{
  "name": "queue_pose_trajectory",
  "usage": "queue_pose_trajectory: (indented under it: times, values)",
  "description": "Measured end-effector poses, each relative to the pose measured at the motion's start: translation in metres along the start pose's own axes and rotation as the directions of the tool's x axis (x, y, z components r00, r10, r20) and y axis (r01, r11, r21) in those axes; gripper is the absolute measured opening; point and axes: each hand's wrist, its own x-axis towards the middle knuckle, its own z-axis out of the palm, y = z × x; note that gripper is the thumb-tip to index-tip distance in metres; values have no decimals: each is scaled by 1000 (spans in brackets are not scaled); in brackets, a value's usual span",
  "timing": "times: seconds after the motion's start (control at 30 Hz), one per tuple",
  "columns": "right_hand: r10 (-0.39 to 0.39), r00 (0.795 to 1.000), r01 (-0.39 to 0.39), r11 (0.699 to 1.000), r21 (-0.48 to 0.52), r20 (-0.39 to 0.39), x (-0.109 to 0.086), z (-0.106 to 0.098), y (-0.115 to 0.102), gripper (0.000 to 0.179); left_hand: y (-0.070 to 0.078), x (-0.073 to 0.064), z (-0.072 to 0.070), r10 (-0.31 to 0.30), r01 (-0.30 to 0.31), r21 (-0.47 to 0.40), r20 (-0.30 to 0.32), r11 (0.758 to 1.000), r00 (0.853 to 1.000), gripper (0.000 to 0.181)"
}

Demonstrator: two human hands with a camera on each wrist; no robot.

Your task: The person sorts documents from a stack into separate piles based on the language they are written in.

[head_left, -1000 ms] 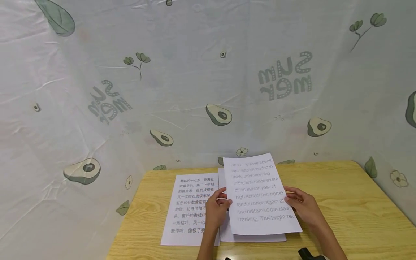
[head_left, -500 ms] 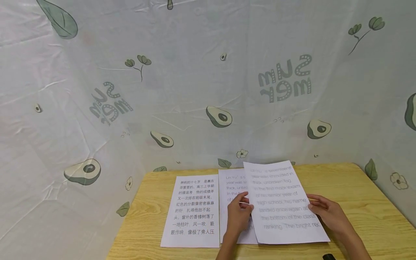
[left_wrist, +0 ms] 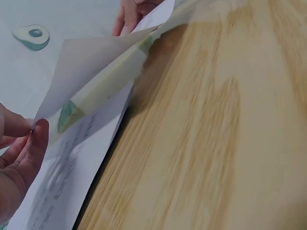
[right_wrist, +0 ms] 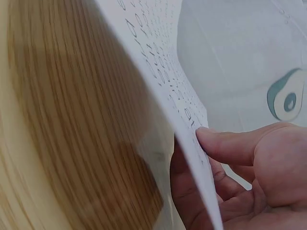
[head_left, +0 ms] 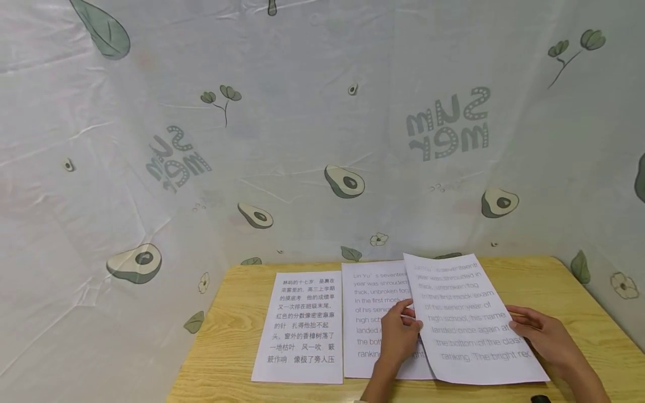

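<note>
Both hands hold one sheet of paper (head_left: 466,319) with large grey English print, tilted and raised off the table at the right. My left hand (head_left: 400,334) pinches its left edge between thumb and fingers, as the left wrist view also shows. On the opposite edge my right hand (head_left: 546,336) grips with the thumb on the printed face and the fingers behind; the right wrist view shows this thumb (right_wrist: 230,143) close up. Below the left hand lies a second English-printed sheet (head_left: 370,313), partly covered by the held sheet and the hand.
A sheet with Chinese print (head_left: 301,330) lies flat to the left, beside the English one. The wooden table (head_left: 221,336) meets a hanging pale cloth (head_left: 302,140) with avocado prints at its back edge. A small black object (head_left: 540,399) shows at the bottom edge.
Both hands have carried the held sheet to the right, from over the middle sheet to partly beside it. More of the lying English sheet and the whole Chinese sheet now show.
</note>
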Motion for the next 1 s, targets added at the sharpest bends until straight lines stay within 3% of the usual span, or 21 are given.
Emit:
queue_pose_trajectory:
  times: [0.27, 0.5, 0.77, 1.0]
  values:
    - [47, 998, -45, 998, -49, 31, -5, -20, 9, 61, 4, -3, 22, -10, 11, -29, 32, 1000, 999, 52]
    - [72, 997, -71, 994, -80, 11, -5, -27, 19, 60, 1, -4, 35, -2, 1, 7, 76, 1000, 997, 52]
    - [72, 997, -71, 986, -154, -1, -2, -28, 23, 59, -3, 0, 39, 5, -9, 47, 85, 999, 996, 52]
    - [65, 997, -59, 990, -130, 36, -3, -30, 23, 60, -7, 2, 41, 2, -7, 64, 85, 998, 996, 51]
